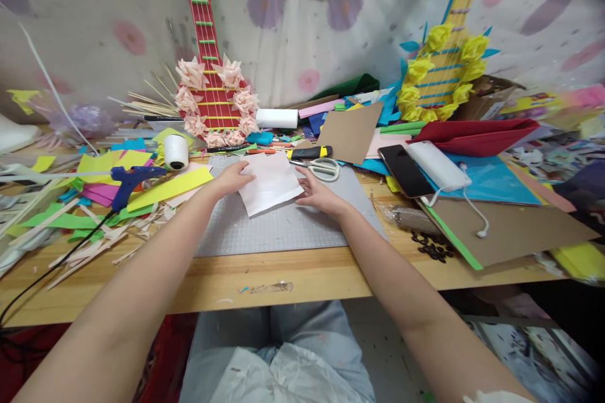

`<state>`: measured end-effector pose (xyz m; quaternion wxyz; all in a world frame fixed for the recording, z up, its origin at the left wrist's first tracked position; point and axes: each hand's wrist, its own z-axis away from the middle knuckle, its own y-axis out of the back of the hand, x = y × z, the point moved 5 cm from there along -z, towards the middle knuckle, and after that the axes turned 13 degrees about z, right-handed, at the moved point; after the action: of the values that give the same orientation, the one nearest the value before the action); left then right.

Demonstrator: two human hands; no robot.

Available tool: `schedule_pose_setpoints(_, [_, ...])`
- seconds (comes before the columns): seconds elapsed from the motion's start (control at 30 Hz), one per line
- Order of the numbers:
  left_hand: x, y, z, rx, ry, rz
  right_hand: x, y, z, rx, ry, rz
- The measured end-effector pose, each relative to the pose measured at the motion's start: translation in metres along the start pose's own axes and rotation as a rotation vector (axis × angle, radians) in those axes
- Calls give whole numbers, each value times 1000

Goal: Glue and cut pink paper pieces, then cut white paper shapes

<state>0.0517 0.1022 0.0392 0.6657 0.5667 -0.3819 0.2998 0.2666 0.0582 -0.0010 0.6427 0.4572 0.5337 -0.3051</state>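
Note:
A white sheet of paper (269, 186) is held tilted over the grey cutting mat (302, 233). My left hand (232, 179) grips its left edge, with the fingertips lying on the sheet. At the right corner, my right hand (320, 192) has its fingers around the edge, somewhat spread. Just behind the sheet lie scissors (326, 169) with light handles and a black and yellow utility knife (309, 152).
Behind stand a red paper guitar (215, 104) with pink flowers and a yellow one (437, 79). A blue glue gun (127, 186) with a cord and wooden strips lie left. On the right are a phone (405, 170), a power bank (439, 165) and cardboard (515, 227).

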Motion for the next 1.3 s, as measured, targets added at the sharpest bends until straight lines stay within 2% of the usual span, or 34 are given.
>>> schedule_pose_setpoints(0.13, [0, 1, -4, 13, -50, -57, 7, 0, -11, 215, -106, 112])
schedule_pose_setpoints(0.3, [13, -1, -1, 142, -249, -152, 12, -1, -15, 362, -220, 245])
schedule_pose_setpoints(0.37, [19, -11, 4, 64, -267, -203, 9, -2, -14, 388, -230, 316])
schedule_pose_setpoints(0.5, [20, -36, 16, -254, -140, -299, -2, 0, -11, 435, -175, 519])
schedule_pose_setpoints(0.6, [18, -43, 21, -329, -85, -344, -7, 3, -8, 423, -99, 635])
schedule_pose_setpoints(0.73, [12, -43, 20, -319, -75, -366, -5, 7, -9, 356, -42, 657])
schedule_pose_setpoints(0.97, [8, -44, 21, -282, -101, -380, 8, 7, -12, 384, -148, 772])
schedule_pose_setpoints(1.13, [7, -48, 20, -249, -62, -427, 3, 3, -8, 396, -201, 879])
schedule_pose_setpoints(1.3, [9, -53, 21, -146, 14, -502, -5, -2, -4, 380, -209, 932])
